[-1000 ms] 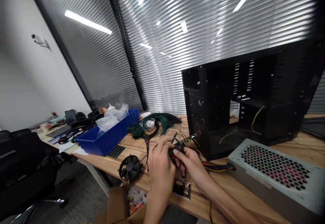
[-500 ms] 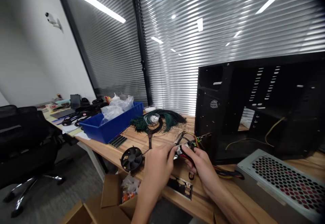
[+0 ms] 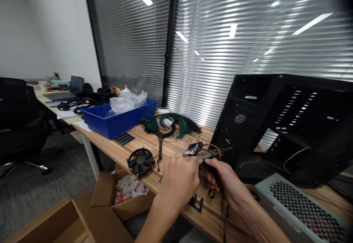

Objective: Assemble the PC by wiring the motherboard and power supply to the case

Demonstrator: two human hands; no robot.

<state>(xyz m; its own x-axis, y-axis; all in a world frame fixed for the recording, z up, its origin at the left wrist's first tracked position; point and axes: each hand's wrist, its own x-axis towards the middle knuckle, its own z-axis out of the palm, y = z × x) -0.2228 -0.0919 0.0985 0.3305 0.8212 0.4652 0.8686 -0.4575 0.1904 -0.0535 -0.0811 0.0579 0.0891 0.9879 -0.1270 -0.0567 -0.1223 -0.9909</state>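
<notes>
My left hand (image 3: pixel 179 175) has its fingers bent and pinched together at the end of a bundle of power cables (image 3: pixel 211 173). Opposite it, my right hand (image 3: pixel 226 175) is closed around the same bundle, its thumb against my left fingertips. Black, red and yellow wires show between the hands, and a black loop hangs below. The gripped end is mostly covered by fingers. Just beyond them is a flat black box with a pale label (image 3: pixel 193 149), with a wire arching away from it. A grey power supply (image 3: pixel 289 202) lies to the right of my right hand.
A black computer case (image 3: pixel 248 132) stands at the back right. Left of my hands are a black fan (image 3: pixel 141 161), a blue bin (image 3: pixel 118 123) with plastic bags and bundled dark green ties (image 3: pixel 182 125). A metal plate (image 3: pixel 196 203) lies at the table edge; cardboard boxes (image 3: pixel 102 202) stand below.
The view has tilted down and shifted left. The labelled black box now shows beyond my fingers. Both hands stay together, gripping the cables, and the case now appears tilted.
</notes>
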